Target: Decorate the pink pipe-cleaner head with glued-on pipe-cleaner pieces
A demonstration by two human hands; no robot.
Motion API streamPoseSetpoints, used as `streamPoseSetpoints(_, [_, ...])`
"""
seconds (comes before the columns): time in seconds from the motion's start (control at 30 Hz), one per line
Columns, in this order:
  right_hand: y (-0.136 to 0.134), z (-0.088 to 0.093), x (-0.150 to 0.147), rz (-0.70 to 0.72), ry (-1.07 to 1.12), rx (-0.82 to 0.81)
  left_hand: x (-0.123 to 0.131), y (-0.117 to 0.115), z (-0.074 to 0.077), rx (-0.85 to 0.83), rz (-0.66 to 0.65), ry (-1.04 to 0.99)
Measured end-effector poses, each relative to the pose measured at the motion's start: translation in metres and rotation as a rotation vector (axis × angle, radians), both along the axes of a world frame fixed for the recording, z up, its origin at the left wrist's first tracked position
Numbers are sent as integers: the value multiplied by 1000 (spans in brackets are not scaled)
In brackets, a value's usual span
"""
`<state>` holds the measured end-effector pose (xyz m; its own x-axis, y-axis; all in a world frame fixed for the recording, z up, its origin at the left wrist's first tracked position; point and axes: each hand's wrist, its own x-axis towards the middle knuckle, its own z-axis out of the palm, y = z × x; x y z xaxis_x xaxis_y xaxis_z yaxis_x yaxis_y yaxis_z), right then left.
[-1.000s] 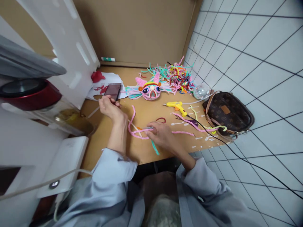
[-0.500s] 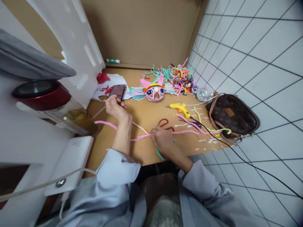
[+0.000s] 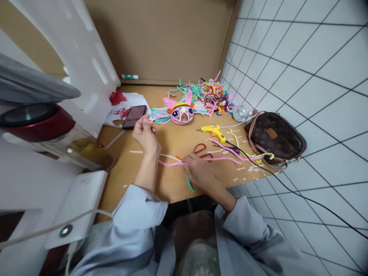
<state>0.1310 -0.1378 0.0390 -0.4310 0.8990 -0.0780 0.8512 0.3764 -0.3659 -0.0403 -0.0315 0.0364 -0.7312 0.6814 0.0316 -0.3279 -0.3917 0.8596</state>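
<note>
My right hand (image 3: pixel 198 168) is closed low over the table, its fingers pinching a pink pipe cleaner (image 3: pixel 172 164). A pink length (image 3: pixel 224 158) also runs out on its right side. Beneath that hand pokes a teal pipe cleaner (image 3: pixel 189 183), and a white pipe cleaner (image 3: pixel 169 156) lies just left of it. My left hand (image 3: pixel 146 132) is raised beside the phone (image 3: pixel 134 117), fingers curled; whatever they may hold is hidden. Red-handled scissors (image 3: pixel 200 148) lie beyond my right hand, partly covered. A pink pipe-cleaner animal head (image 3: pixel 182 113) with big eyes sits farther back.
A yellow glue gun (image 3: pixel 213 131) with a black cord lies right of centre. Behind it is a heap of coloured pipe cleaners (image 3: pixel 215 94). A brown handbag (image 3: pixel 276 136) stands at the right edge, a glass jug (image 3: pixel 83 149) and white power bank (image 3: pixel 77 207) at left.
My left hand has shifted right, away from the phone. The pink pipe cleaner end left of my left forearm is out of sight, and a white end shows there. My right hand stays nearly still.
</note>
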Motion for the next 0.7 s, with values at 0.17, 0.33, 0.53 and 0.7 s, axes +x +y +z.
streamPoseSetpoints(0.17, [-3,-9,9,28,305,215,6,-6,6,2,-1,59])
streamPoseSetpoints(0.33, [-7,-10,19,1,596,495,9,-10,11,13,27,152])
streamPoseSetpoints(0.53, [-21,-5,51,-221,262,568,10,-10,11,15,35,186])
streamPoseSetpoints(0.7, [-24,1,79,-461,-325,226,12,-10,11,-17,15,197])
